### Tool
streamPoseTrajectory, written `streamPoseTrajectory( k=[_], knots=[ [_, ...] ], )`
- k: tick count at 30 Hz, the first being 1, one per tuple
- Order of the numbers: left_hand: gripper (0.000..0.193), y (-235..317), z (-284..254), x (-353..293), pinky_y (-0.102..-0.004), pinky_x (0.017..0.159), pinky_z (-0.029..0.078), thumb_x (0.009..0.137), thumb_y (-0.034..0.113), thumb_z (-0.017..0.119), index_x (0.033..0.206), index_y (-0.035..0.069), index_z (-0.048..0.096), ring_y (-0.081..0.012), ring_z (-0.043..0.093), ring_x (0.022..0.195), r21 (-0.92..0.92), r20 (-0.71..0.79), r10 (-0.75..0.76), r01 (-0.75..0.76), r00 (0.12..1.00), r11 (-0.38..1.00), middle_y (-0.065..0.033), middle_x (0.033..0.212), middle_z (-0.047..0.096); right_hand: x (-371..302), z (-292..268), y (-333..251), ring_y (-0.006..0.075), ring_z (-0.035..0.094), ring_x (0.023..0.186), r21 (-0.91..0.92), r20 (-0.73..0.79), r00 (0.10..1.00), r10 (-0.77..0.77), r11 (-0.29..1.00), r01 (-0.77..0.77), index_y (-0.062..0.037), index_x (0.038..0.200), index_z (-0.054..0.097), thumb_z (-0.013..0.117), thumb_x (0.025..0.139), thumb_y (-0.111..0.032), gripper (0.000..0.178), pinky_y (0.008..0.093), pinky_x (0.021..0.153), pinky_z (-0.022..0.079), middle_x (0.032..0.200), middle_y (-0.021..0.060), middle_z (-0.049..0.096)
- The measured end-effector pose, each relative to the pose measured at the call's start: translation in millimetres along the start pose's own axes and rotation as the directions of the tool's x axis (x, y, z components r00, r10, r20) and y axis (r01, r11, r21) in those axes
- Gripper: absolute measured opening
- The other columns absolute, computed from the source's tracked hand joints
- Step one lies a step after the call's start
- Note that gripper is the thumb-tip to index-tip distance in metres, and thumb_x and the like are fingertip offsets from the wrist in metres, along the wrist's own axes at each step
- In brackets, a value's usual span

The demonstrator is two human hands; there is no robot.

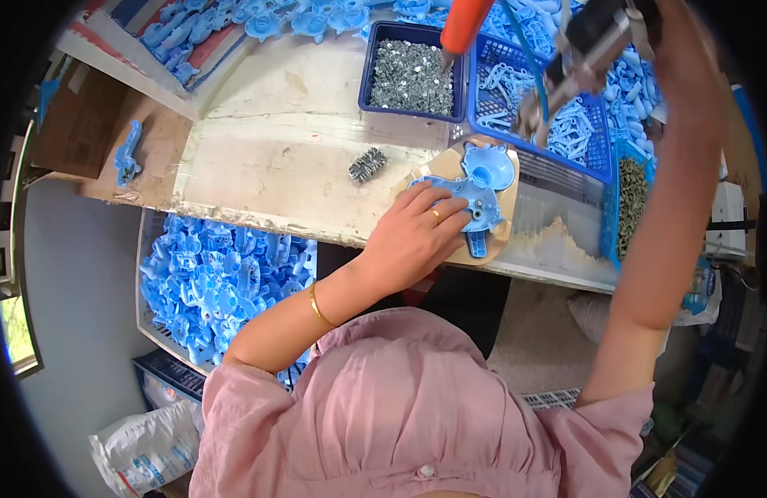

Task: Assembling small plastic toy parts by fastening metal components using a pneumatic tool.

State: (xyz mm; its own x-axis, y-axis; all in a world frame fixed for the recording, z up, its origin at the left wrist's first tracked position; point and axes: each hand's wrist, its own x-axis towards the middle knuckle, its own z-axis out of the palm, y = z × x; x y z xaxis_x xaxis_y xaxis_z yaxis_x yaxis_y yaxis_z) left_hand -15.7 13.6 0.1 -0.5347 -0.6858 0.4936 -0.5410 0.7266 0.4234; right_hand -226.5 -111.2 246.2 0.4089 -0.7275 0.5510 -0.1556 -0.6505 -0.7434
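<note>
My left hand (421, 228) rests on a light-blue molded plastic shell (480, 199). Its fingers curl over the shell's left side and press it down. The shell lies on a brown board (506, 224) at the bench's front edge, with its hollow side up and small round fittings inside. My right arm reaches up to the top right, where my right hand (686, 37) is blurred and partly cut off, its fingers hidden. Beside that hand is a blurred black-and-silver tool (595, 50); whether I grip it cannot be made out. An orange tool with a pointed tip (466, 25) hangs left of it.
A dark-blue tray of small screws (412, 79) stands behind the shell. Right of it is a blue basket of light-blue pieces (570, 133). A metal spiky cluster (367, 165) lies on the bench (275, 158). More blue shells (226, 282) fill a crate below left.
</note>
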Motion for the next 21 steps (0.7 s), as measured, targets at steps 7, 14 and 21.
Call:
streamPoseTrajectory(
  k=[7, 14, 21],
  knots=[
    [0.020, -7, 17, 4, -0.0401, 0.103, 0.046, 0.084, 0.017, 0.072, 0.101, 0.007, 0.067, -0.0255, 0.060, 0.111, 0.013, 0.039, 0.060, -0.061, 0.997, 0.998, -0.0058, 0.116, 0.067, -48, 70, -8, 0.0111, 0.056, 0.062, 0.168, -0.431, 0.892, 0.139, 0.983, -0.072, 0.0040, 0.132, 0.045, 0.063, 0.082, -0.016, 0.057, 0.0252, 0.058, 0.047, 0.076, 0.0041, 0.055],
    [0.018, -4, 15, 5, -0.0362, 0.097, 0.048, 0.083, 0.016, 0.072, 0.097, 0.006, 0.067, -0.0235, 0.061, 0.107, 0.034, 0.040, 0.040, -0.042, 0.998, 0.999, -0.0045, 0.114, 0.068, -58, 78, -3, 0.0106, 0.050, 0.046, 0.166, -0.496, 0.847, 0.192, 0.978, -0.125, 0.0056, 0.132, 0.040, 0.063, 0.083, -0.016, 0.059, 0.0263, 0.044, 0.046, 0.066, 0.0044, 0.052],
    [0.019, -5, 16, 3, -0.0358, 0.097, 0.047, 0.082, 0.017, 0.072, 0.097, 0.007, 0.068, -0.0224, 0.061, 0.107, 0.039, 0.046, 0.015, -0.017, 0.999, 0.999, -0.0035, 0.114, 0.068, -57, 83, -6, 0.0110, 0.049, 0.046, 0.155, -0.521, 0.834, 0.180, 0.981, -0.115, 0.0062, 0.130, 0.041, 0.062, 0.082, -0.015, 0.056, 0.0248, 0.046, 0.046, 0.066, 0.0051, 0.052]
  ],
)
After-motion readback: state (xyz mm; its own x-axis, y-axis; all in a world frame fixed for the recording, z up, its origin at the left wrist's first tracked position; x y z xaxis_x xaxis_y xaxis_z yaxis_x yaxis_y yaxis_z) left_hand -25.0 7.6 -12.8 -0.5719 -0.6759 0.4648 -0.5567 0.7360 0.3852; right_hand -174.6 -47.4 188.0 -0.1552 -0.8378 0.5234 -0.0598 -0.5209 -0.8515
